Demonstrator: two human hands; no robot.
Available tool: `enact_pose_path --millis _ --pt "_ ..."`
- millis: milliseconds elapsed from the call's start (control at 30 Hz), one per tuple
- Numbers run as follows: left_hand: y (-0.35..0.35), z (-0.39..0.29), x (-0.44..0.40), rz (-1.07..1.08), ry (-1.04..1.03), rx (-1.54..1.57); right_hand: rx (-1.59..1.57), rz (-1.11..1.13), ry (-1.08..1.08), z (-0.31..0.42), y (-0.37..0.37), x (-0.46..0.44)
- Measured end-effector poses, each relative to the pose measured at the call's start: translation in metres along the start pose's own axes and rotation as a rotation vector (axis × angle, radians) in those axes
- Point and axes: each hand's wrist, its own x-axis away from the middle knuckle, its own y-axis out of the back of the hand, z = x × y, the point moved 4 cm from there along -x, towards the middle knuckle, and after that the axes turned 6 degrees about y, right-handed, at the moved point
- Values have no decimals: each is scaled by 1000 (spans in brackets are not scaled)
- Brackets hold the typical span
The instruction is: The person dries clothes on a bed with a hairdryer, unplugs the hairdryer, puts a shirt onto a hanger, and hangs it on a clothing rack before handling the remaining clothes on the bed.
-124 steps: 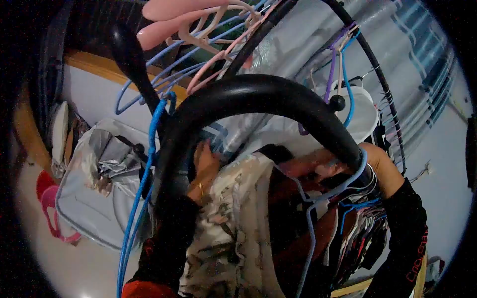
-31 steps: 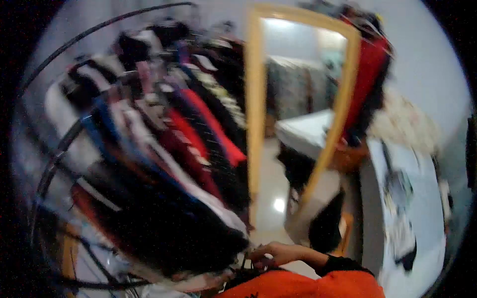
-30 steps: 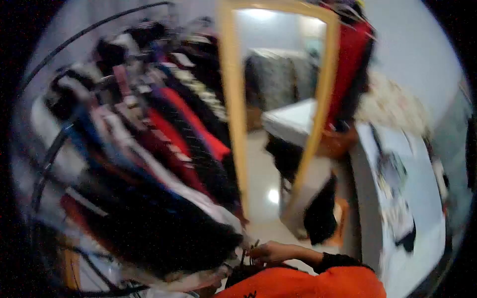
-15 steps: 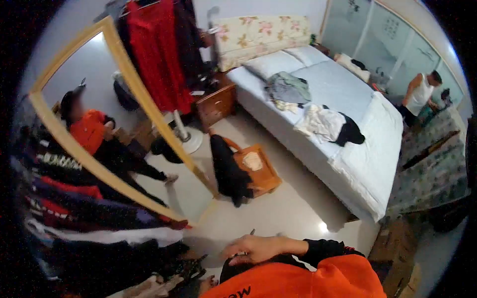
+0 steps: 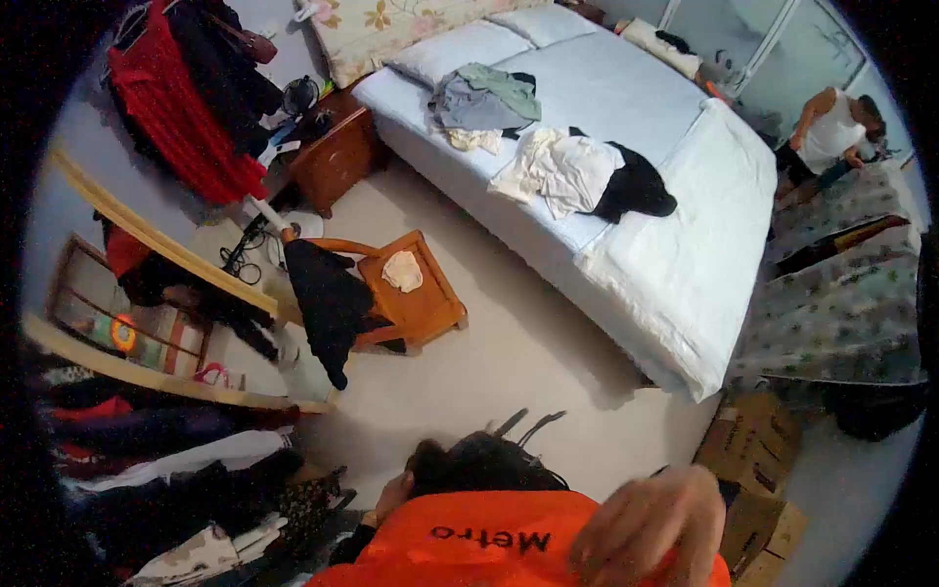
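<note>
My left hand [image 5: 395,495] is partly visible beside the orange top, closed at the edge of a dark bundle of black cloth [image 5: 484,462]. Two thin dark straps or cords stick up from that bundle. My right hand [image 5: 653,528] is raised over the right side of the orange top [image 5: 469,533], its fingers bent downward and blurred; whether anything is in them cannot be made out. Dark lettering shows on the front of the top.
Hanging clothes [image 5: 186,489] and a mirror frame [image 5: 156,386] stand at left. A wooden chair [image 5: 430,308] bears black cloth. Clothes lie on the bed [image 5: 675,284]. Cardboard boxes [image 5: 753,450] sit at right. Another person [image 5: 827,132] stands beyond the bed.
The view has swung from the clothes rack toward the bed and floor. My right hand has moved right, away from the black cloth at my waist. My left hand shows more clearly.
</note>
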Motion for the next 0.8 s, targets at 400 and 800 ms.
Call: enact_pose_path --millis 400,800 --pt "55 -20 -77 419 236 82 -236 -1329 -1699 -60 -102 481" --pt "170 -211 -231 87 33 25 -78 -1700 -1535 -65 83 414"
